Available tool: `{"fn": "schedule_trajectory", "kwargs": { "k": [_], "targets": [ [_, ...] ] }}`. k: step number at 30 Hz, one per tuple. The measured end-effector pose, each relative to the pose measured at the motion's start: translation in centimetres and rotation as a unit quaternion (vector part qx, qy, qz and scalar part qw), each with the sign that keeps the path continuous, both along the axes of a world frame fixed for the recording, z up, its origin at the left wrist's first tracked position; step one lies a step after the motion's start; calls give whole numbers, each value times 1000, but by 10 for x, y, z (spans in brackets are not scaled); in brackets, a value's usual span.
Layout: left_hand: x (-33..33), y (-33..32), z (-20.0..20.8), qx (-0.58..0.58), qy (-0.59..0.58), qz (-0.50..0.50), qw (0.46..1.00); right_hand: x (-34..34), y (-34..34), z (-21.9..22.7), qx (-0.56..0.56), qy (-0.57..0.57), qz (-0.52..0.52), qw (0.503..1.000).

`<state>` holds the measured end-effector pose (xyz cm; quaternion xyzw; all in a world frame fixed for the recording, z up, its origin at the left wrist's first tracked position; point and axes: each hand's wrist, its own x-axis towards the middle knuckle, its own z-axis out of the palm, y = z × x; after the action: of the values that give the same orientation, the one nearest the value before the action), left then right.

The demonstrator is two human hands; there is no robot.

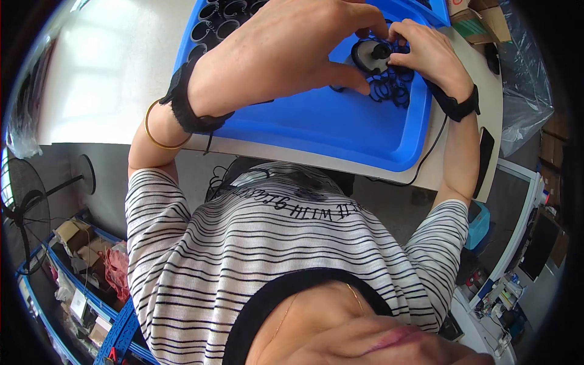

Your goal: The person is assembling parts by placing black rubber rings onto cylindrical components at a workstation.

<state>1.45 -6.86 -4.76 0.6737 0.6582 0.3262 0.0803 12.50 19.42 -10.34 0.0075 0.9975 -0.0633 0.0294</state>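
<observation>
A round grey part (365, 56) with a black rim and a black knob in its middle is at the far right of the blue tray (304, 131). My right hand (431, 53) grips its right side, with the thumb against the grey face and the fingers bent behind. My left hand (292, 45) reaches over from the left, thumb and fingers spread apart around the part; its fingertips are partly hidden. Loose black rings (392, 90) lie in a heap just below the part. Several dark, open-ended cylinders (204, 30) stand in the tray's far left corner.
The tray rests on a white table (91, 91). An open cardboard box (480, 21) and clear plastic sheeting (528, 85) are at the far right. A black cable (420, 173) hangs over the front edge. A fan (27, 207) stands at left, above blue shelving (91, 292).
</observation>
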Motion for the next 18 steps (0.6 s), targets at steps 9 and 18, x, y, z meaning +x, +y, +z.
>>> {"fn": "schedule_trajectory", "kwargs": {
  "k": [9, 18],
  "targets": [
    [-4, -2, 3, -16, -49, 5, 999, -1, -4, 1, -40, -21, -13, 999],
    [-2, -1, -3, 18, 57, 6, 998, -2, -4, -2, -23, -19, -7, 1000]
  ]
}}
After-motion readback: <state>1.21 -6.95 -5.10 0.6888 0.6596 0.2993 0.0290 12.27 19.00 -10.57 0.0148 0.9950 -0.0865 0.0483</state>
